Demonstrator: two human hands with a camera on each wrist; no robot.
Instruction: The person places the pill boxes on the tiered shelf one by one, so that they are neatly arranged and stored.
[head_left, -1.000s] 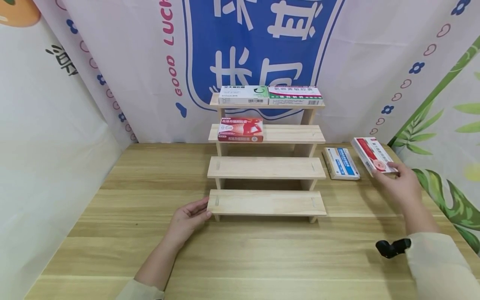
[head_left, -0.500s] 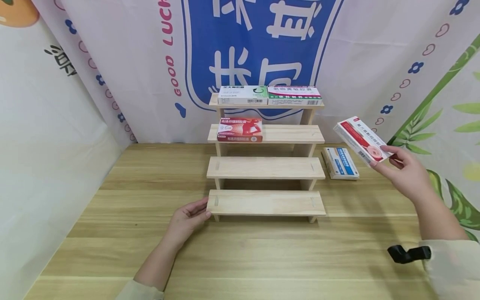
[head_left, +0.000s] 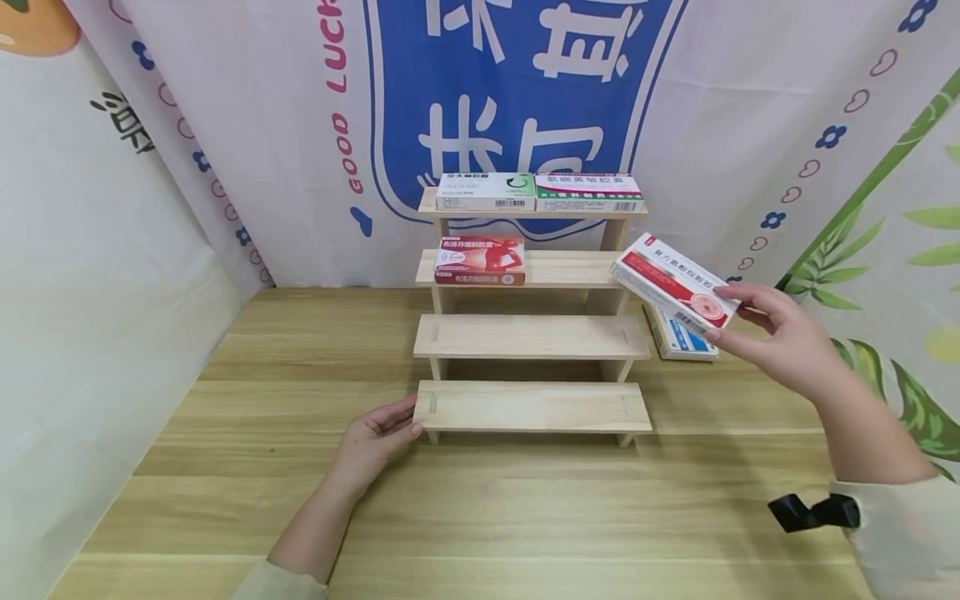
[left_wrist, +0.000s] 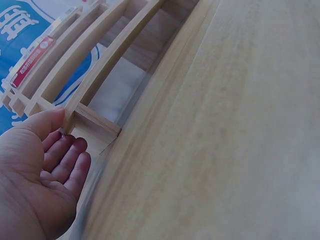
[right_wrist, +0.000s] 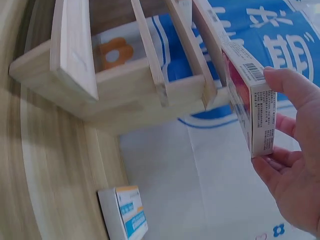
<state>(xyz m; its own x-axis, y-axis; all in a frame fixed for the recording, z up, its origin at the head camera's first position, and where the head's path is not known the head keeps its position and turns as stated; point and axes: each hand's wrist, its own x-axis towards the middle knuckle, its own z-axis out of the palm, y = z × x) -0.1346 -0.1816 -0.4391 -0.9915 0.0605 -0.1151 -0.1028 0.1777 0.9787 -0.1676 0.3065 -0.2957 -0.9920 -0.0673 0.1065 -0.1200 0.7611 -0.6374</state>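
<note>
My right hand pinches a white and red medicine box by its near end, thumb on one side and fingers on the other. The box is held tilted in the air, overlapping the right end of the second-highest step in the head view. My left hand grips the left end of the lowest step of a four-tier wooden display stand, thumb at the front corner, as the left wrist view also shows. A red medicine box lies on the left of the second-highest step.
On the top step, a white and green box and a white and pink box lie side by side. A white and blue box lies on the wooden table, right of the stand. Printed cloth hangs behind.
My right hand has lifted the white and red box off the table's right side and carried it left toward the stand. The left hand stays in place.
</note>
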